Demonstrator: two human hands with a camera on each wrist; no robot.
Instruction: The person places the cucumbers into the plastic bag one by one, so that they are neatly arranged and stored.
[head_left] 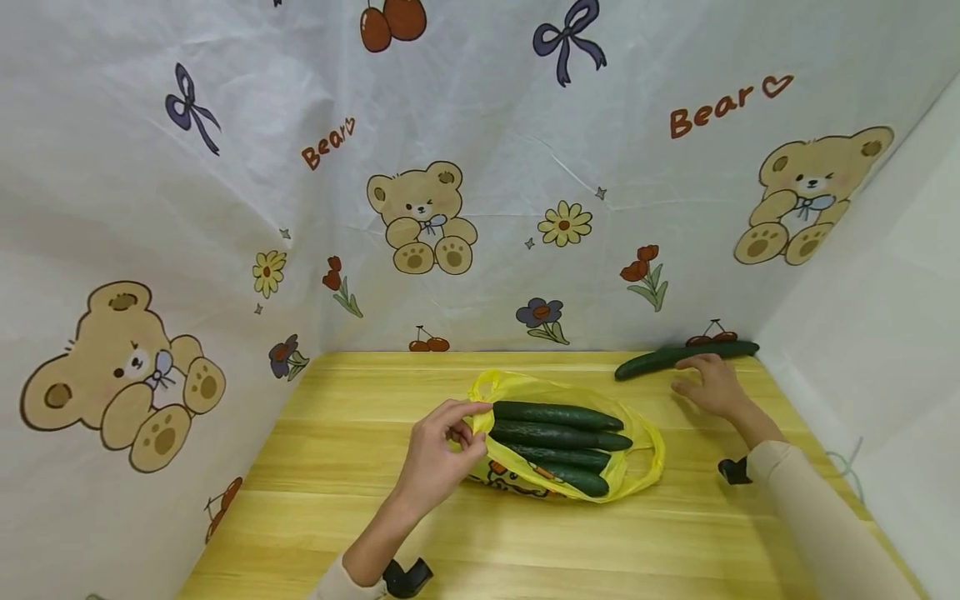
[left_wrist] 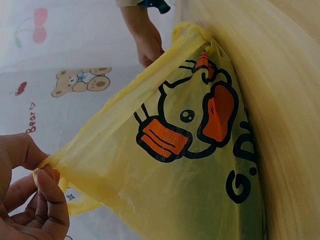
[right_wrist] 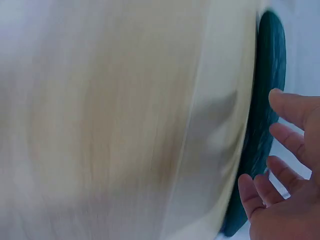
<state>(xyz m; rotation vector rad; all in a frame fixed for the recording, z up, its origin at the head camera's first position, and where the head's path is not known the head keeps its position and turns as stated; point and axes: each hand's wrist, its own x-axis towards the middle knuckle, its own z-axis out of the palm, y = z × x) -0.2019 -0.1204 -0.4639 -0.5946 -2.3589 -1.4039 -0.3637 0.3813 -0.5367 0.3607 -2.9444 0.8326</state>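
A yellow plastic bag (head_left: 645, 475) lies on the table with its mouth spread, and several cucumbers (head_left: 558, 435) rest side by side in it. My left hand (head_left: 442, 450) pinches the bag's edge between thumb and fingertips; the left wrist view shows the film pulled taut from that pinch, with a printed cartoon face on its side. One more cucumber (head_left: 686, 358) lies by itself at the table's back right. Over it reaches my right hand (head_left: 712, 387), fingers spread and loosely bent, not gripping it. In the right wrist view the fingertips are close to the cucumber (right_wrist: 260, 125).
The wooden table (head_left: 345, 442) meets a white curtain (head_left: 480, 308) printed with bears and flowers at the back and left. A white wall (head_left: 885, 358) bounds the right side, where a thin pale cord (head_left: 851, 471) hangs.
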